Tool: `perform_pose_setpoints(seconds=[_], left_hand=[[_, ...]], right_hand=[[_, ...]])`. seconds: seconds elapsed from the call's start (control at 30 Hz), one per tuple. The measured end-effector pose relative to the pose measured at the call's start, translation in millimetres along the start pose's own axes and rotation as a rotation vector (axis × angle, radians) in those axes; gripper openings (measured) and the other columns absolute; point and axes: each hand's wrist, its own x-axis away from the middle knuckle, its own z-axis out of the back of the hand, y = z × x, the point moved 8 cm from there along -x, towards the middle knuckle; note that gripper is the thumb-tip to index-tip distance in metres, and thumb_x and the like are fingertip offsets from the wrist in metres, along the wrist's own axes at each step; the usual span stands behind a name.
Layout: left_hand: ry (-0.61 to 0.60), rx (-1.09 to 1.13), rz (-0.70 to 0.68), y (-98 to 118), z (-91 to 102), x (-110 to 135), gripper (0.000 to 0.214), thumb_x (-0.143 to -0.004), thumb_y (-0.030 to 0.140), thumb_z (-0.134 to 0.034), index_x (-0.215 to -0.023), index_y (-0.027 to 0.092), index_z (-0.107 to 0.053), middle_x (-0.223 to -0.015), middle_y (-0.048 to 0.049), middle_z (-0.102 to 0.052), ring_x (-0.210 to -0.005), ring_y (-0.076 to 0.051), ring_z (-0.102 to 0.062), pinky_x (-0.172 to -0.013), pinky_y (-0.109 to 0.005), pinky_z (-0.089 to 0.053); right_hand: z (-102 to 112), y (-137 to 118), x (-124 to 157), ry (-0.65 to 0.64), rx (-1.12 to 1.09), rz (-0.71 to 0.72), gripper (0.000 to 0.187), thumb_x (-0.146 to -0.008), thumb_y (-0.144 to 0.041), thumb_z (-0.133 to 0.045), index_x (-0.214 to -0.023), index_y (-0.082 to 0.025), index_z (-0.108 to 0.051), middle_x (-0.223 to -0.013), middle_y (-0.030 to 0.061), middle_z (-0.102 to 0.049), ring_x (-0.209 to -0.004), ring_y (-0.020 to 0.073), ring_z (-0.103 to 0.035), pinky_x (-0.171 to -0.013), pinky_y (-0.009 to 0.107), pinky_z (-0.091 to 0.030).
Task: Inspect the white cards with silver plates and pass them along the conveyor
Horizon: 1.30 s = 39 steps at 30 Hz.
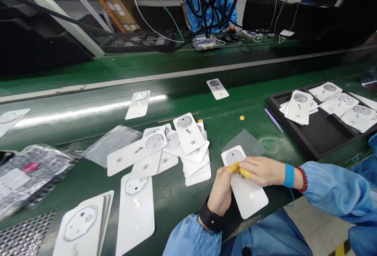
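A white rounded panel with a grey octagonal inset near its far end lies in front of me, its near end at the table's edge. At its left edge is my left hand, fingers curled and a yellow finger cot reaching over the panel just below the octagon. From the right comes my right hand, its yellow-capped fingers pressed together over the panel's middle. The fingertips of both hands meet there; whatever they pinch is hidden. A clear plastic sheet lies flat beyond the panel's far end.
Similar white panels lie piled left of my hands, with a stack at lower left. A black tray holding panels and purple tweezers are at right. Bubble wrap lies left. Across the bench is a person in blue.
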Motion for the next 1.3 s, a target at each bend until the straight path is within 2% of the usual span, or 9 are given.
perform_pose_setpoints(seconds=[0.13,0.3,0.47,0.57,0.63,0.7,0.9,1.03,1.3], left_hand=[[-0.071,-0.068,-0.006,3,-10.1,-2,0.014,-0.065,0.021,-0.07,-0.062,0.017,-0.057,-0.055,0.0032,-0.058,-0.052,-0.011,-0.054,-0.055,-0.024,-0.043],[-0.261,-0.235,0.001,12,-22.3,8,0.025,-0.066,0.036,-0.074,-0.06,0.013,-0.068,-0.052,-0.0013,-0.062,-0.049,-0.012,-0.052,-0.051,-0.023,-0.04],[-0.247,-0.452,-0.124,25,17.3,52,0.035,-0.06,0.037,-0.082,-0.088,0.017,-0.078,-0.097,-0.0114,-0.075,-0.093,-0.029,-0.066,-0.081,-0.033,-0.051],[-0.08,-0.521,-0.274,33,45.1,83,0.076,-0.075,0.044,-0.072,-0.143,0.026,-0.045,-0.123,-0.011,-0.068,-0.112,-0.032,-0.062,-0.094,-0.042,-0.05],[-0.018,-0.493,-0.275,34,48.1,96,0.092,-0.081,0.046,-0.065,-0.154,0.027,-0.013,-0.124,-0.0117,-0.067,-0.105,-0.032,-0.066,-0.09,-0.045,-0.053],[-0.036,-0.476,-0.243,34,36.6,101,0.091,-0.082,0.045,-0.063,-0.154,0.026,-0.009,-0.122,-0.0109,-0.068,-0.1,-0.029,-0.069,-0.087,-0.042,-0.055],[-0.139,-0.549,-0.265,45,-2.3,104,0.045,-0.081,0.036,-0.063,-0.123,0.023,-0.055,-0.108,-0.0072,-0.073,-0.097,-0.027,-0.069,-0.077,-0.034,-0.055],[-0.169,-0.612,-0.246,36,-3.5,105,0.05,-0.079,0.035,-0.065,-0.126,0.022,-0.053,-0.083,-0.0057,-0.075,-0.087,-0.03,-0.071,-0.071,-0.036,-0.054],[-0.158,-0.571,-0.237,34,0.0,104,0.05,-0.074,0.034,-0.071,-0.122,0.027,-0.057,-0.099,-0.0085,-0.076,-0.084,-0.032,-0.071,-0.07,-0.037,-0.053]], right_hand=[[-6,10,6,-0.013,-0.116,-0.087,0.029,-0.098,-0.014,-0.038,-0.083,-0.013,-0.062,-0.085,0.0092,-0.067,-0.081,0.0173,-0.064,-0.076,0.033,-0.057],[-8,45,29,0.032,-0.349,-0.448,0.017,-0.097,-0.015,-0.039,-0.1,-0.015,-0.057,-0.098,0.0113,-0.07,-0.088,0.0175,-0.068,-0.075,0.03,-0.059],[-15,73,49,0.111,-0.523,-0.671,0.015,-0.098,-0.022,-0.044,-0.096,-0.017,-0.058,-0.094,0.0093,-0.073,-0.085,0.0184,-0.072,-0.074,0.03,-0.059],[-2,76,46,0.195,-0.636,-0.776,0.017,-0.099,-0.025,-0.044,-0.092,-0.017,-0.058,-0.105,0.0109,-0.07,-0.091,0.0172,-0.072,-0.078,0.03,-0.059],[19,70,38,0.33,-0.711,-0.851,0.014,-0.097,-0.024,-0.05,-0.088,-0.018,-0.059,-0.114,0.011,-0.066,-0.101,0.0178,-0.068,-0.083,0.031,-0.057],[43,54,23,0.463,-0.741,-0.848,0.006,-0.092,-0.019,-0.059,-0.086,-0.019,-0.061,-0.113,0.0086,-0.063,-0.105,0.0178,-0.064,-0.089,0.034,-0.054],[75,-5,-31,0.515,-0.584,-0.502,0.007,-0.089,-0.011,-0.059,-0.092,-0.015,-0.063,-0.104,0.01,-0.062,-0.099,0.0197,-0.057,-0.086,0.04,-0.051],[75,-4,-29,0.552,-0.542,-0.532,0.006,-0.089,-0.012,-0.061,-0.091,-0.015,-0.065,-0.099,0.0097,-0.062,-0.095,0.0205,-0.057,-0.08,0.039,-0.053],[78,-12,-21,0.573,-0.489,-0.608,0.018,-0.085,-0.004,-0.063,-0.096,-0.018,-0.068,-0.097,0.0054,-0.065,-0.087,0.0155,-0.064,-0.088,0.039,-0.058]])
